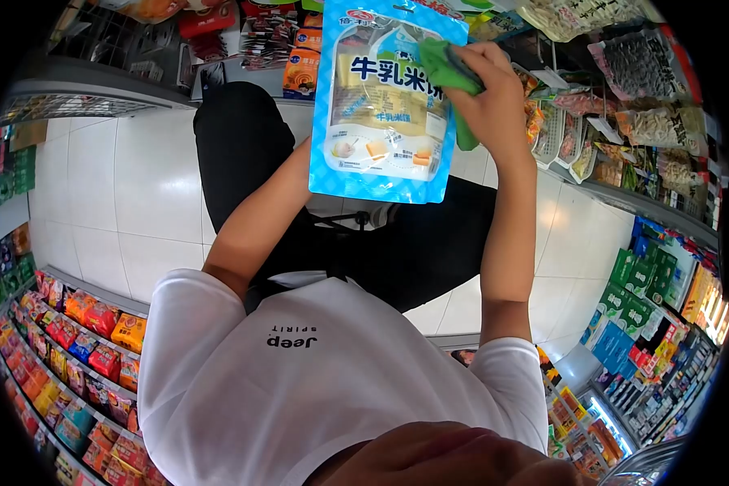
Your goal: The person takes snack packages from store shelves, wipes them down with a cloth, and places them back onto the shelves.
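A blue-and-white bag of milk rice crackers (389, 121) is held up in front of me, its printed face towards me. My left forearm (271, 190) runs behind the bag's left side; the bag hides that hand, which supports it from behind. My right hand (490, 89) is closed around a green cloth (454, 73) and presses it against the bag's upper right front. Part of the cloth hangs down along the bag's right edge.
Packed snack shelves (616, 105) stand ahead on the right, with orange packets (302, 73) at front left. Rows of bagged snacks (97, 324) line the shelf behind left. Pale floor tiles (154, 178) lie around my bent legs (239, 146).
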A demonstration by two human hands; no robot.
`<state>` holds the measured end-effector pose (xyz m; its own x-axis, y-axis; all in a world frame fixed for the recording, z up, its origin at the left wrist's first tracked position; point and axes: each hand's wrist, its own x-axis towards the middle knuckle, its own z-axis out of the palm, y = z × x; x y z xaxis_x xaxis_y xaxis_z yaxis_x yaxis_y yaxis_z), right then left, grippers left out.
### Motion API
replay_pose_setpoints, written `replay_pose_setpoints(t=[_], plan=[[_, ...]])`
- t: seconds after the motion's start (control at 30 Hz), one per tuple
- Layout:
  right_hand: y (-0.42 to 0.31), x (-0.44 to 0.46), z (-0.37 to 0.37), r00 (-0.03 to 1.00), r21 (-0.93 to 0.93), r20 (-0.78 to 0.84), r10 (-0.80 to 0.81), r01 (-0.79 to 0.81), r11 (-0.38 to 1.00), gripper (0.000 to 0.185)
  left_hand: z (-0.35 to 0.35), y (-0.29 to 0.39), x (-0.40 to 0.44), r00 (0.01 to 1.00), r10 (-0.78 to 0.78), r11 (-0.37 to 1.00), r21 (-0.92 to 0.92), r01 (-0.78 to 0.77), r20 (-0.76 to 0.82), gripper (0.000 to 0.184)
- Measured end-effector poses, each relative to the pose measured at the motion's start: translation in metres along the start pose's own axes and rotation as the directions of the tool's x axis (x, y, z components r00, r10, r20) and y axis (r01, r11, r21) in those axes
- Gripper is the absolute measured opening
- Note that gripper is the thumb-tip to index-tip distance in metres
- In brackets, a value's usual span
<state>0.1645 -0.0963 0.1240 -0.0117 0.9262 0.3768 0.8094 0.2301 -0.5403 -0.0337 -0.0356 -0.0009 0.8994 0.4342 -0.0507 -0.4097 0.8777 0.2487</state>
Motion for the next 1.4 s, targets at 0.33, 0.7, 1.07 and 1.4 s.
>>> replay_pose_setpoints(t=[0.33,0.7,1.07,1.4], plan=[[-0.022,-0.001,0.017,0.997,0.020,0.046,-0.057,0.057,0.998,0.052,0.001,-0.002,-0.001,1.000,0.007,0.993,-0.117,-0.009,-0.015,0.065],[-0.046,-0.002,0.021,0.968,-0.031,0.148,-0.203,0.210,0.977,0.053,0.032,-0.005,-0.005,0.990,0.078,0.984,0.169,-0.058,-0.118,0.076],[-0.065,-0.011,0.028,0.914,0.169,0.321,-0.250,0.204,0.964,0.047,0.016,0.004,-0.004,0.951,0.310,0.929,0.210,-0.304,0.004,0.074],[-0.060,-0.014,0.038,0.936,0.131,0.293,-0.197,0.164,0.978,0.045,0.017,-0.001,-0.005,0.965,0.184,0.982,0.083,-0.171,-0.186,0.077]])
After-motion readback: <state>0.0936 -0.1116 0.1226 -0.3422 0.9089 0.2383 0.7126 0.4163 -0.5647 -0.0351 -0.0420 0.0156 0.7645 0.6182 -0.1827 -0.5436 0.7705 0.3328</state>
